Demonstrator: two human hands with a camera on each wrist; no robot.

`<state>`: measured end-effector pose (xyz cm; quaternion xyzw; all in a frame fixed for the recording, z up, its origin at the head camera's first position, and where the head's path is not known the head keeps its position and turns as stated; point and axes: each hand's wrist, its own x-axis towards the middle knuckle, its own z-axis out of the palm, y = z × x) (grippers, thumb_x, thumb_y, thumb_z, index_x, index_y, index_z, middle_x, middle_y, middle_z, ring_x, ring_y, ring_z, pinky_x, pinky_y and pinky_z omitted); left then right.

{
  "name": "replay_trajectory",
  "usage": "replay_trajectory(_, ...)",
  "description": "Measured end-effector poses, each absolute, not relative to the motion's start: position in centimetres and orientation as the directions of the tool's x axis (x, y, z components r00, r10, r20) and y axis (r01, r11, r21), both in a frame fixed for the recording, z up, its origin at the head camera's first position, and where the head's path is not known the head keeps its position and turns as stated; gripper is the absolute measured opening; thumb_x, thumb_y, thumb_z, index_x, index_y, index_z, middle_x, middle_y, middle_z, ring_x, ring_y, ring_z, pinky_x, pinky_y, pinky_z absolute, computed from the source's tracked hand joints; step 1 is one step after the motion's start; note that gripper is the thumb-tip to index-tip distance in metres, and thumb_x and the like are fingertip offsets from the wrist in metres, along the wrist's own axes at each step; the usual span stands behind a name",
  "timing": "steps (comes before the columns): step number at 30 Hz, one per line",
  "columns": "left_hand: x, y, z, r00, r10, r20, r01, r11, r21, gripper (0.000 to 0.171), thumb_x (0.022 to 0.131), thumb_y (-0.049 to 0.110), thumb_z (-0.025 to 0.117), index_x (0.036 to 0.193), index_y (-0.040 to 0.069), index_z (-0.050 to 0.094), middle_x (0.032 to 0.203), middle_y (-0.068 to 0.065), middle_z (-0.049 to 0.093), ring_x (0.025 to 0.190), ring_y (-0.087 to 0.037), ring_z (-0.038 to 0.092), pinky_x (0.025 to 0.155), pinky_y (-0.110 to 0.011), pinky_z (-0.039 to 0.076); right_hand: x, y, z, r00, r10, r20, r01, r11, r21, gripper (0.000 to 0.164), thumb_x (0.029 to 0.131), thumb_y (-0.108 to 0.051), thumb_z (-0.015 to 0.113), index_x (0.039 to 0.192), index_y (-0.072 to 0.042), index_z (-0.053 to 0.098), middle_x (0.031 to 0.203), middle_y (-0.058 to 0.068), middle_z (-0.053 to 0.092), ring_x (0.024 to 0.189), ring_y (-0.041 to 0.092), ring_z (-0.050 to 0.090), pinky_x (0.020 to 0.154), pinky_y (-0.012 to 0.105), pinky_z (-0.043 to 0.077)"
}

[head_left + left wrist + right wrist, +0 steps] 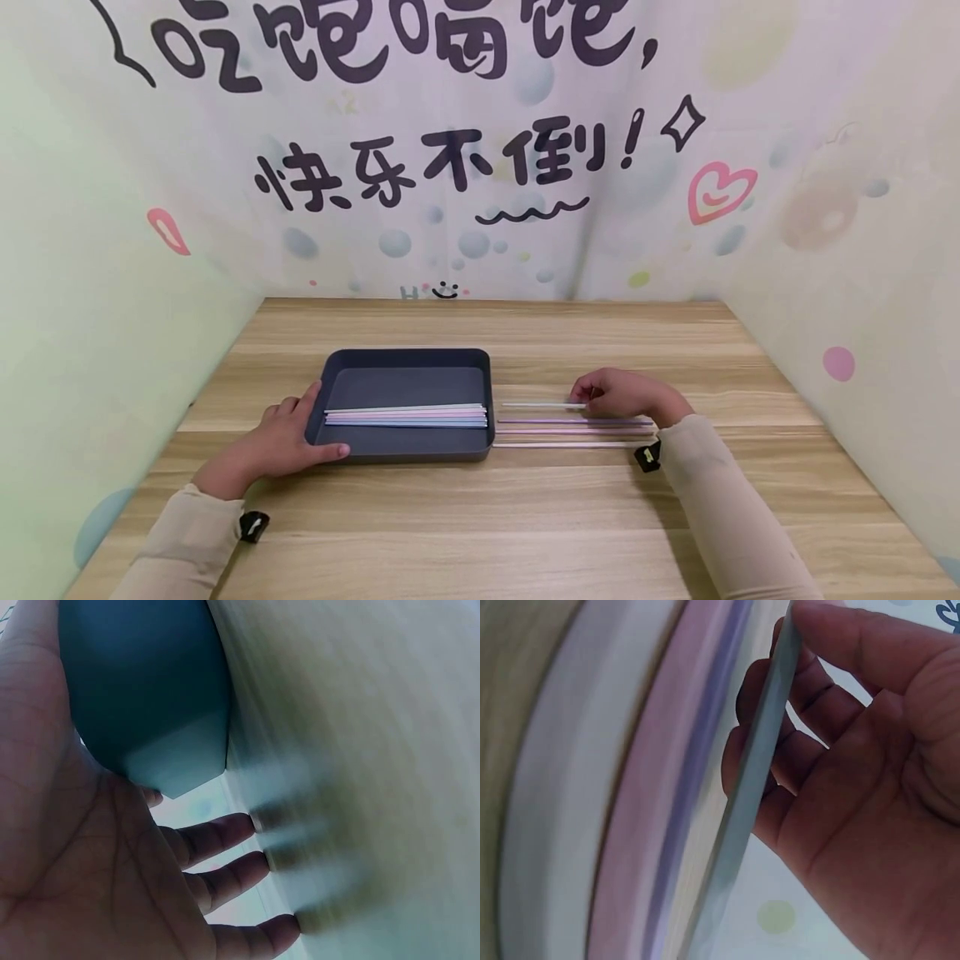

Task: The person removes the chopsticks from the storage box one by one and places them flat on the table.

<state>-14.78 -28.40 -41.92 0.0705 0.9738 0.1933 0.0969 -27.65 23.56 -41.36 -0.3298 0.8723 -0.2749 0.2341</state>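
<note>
A dark grey rectangular tray [408, 456] lies on the table, with several thin pastel sticks [405, 415] side by side in it. My left hand [281, 437] rests against the tray's left end, thumb over the front rim and fingers spread along the side. In the left wrist view three fingertips [225, 831] touch the tabletop beside the tray wall [150, 682]. To the right of the tray, my right hand [622, 393] pinches a pale stick [742, 802] between thumb and fingers. Nearer me lie a purple stick [555, 421], a pink stick [555, 432] and a white stick [562, 445].
The wood-grain table [480, 525] meets a printed cloth backdrop [450, 233] at its far edge. Pale walls stand at the left and right. A small black device [253, 527] sits at the left wrist, another black device [648, 456] at the right.
</note>
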Motion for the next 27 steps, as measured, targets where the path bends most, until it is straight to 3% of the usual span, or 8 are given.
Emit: replay_trajectory(27,-14.82,-28.4,-41.96,-0.97,0.179,-0.163,0.103,0.915,0.391,0.122,0.08,0.067,0.069,0.154,-0.009,0.007,0.138,-0.047,0.029,0.124,-0.066,0.028,0.093,-0.07,0.036,-27.21,22.88,-42.05,-0.684,-0.697,-0.213,-0.462,0.641,-0.613,0.018,0.091,0.006,0.058,0.097,-0.008,0.067,0.079,-0.002,0.055,0.074,0.014,0.05,0.07,0.029,0.042)
